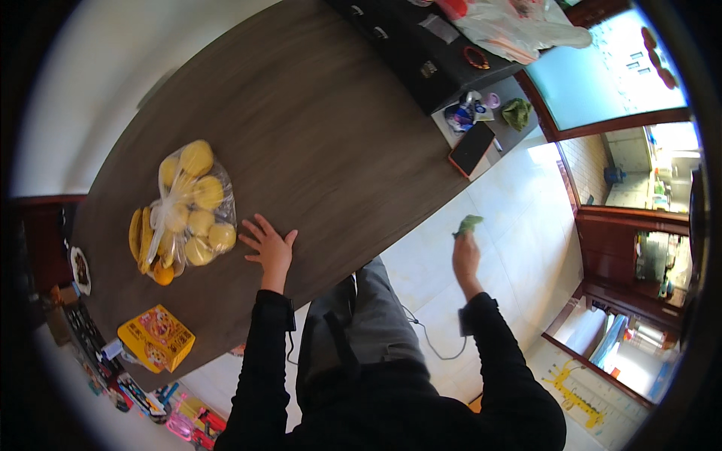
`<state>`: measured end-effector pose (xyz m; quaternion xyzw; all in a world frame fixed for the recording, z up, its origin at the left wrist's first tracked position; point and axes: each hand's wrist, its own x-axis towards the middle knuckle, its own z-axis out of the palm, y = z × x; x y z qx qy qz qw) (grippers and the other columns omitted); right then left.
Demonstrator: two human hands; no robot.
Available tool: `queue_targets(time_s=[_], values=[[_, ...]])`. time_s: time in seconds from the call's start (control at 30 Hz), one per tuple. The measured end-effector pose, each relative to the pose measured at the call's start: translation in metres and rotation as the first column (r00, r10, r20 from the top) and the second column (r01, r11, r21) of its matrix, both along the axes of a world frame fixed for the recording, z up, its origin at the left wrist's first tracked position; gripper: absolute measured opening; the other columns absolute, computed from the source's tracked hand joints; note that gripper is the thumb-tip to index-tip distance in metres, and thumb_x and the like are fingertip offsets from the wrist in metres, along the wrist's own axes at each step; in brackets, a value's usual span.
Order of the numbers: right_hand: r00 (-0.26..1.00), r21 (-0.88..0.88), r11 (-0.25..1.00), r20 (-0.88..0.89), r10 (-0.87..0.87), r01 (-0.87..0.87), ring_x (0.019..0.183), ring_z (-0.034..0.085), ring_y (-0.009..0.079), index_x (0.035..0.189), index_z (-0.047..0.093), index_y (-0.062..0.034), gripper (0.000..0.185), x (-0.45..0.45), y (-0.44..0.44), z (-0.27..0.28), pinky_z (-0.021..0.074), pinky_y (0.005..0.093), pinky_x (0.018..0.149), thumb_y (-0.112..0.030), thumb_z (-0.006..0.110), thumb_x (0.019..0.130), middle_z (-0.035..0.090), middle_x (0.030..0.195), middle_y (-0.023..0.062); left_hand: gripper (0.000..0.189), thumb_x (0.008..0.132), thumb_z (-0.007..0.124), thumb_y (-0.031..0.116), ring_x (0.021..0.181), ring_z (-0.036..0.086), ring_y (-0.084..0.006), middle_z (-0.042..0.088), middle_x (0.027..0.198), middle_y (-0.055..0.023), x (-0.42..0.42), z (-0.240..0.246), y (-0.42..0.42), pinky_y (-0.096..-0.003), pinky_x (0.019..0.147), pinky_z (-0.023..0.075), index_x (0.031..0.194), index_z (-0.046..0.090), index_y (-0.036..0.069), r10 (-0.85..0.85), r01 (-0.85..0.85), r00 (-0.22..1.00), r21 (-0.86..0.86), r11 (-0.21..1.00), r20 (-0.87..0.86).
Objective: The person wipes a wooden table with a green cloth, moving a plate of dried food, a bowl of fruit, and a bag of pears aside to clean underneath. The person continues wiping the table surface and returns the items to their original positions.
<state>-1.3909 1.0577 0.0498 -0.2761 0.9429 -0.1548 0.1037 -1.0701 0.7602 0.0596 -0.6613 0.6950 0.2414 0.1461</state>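
My left hand is spread, palm down, at the dark wood-grain table; whether it presses on the top I cannot tell. Just beyond its fingertips sits a clear plastic bag of round yellow fruit. Bananas and an orange lie against the bag's near left side. Off the table's edge, over the tiled floor, my right hand grips a small green cloth, slightly blurred. Most of the cloth's lower part is hidden in the fist.
A yellow printed box stands at the table's left end, near a plate of food. At the far right are a black cabinet, a dark-screened phone, a crumpled green cloth and plastic bags. A cable trails by my legs.
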Motion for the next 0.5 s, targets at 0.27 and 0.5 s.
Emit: queue_targets(time_s=[0.27,0.5], values=[[0.789,-0.030,0.796,-0.163,0.592,-0.604,0.142,0.027,0.0329,0.143,0.040,-0.0059,0.057,0.002,-0.152,0.011,0.0232,0.0456,0.115,-0.036,0.050,0.096,0.023,0.155,0.0196,0.066,0.092,0.060,0.029,0.139,0.016,-0.0534,0.010,0.155,-0.0282,0.047,0.011,0.029,-0.0683,0.103,0.0282,0.145,0.032,0.002,-0.206,0.197,0.976,-0.123,0.973,-0.069],[0.734,0.218,0.783,-0.273,0.622,-0.582,0.145,0.013,0.0405,0.154,0.020,-0.0210,0.061,-0.019,-0.267,-0.024,0.0102,0.0588,0.114,-0.048,0.034,0.101,0.013,0.158,0.0211,0.043,0.094,0.056,0.018,0.139,0.028,-0.0425,0.027,0.152,-0.0250,0.133,0.017,0.096,-0.0557,0.110,0.0288,0.132,0.051,-0.001,-0.055,0.003,0.981,-0.272,0.962,-0.185]])
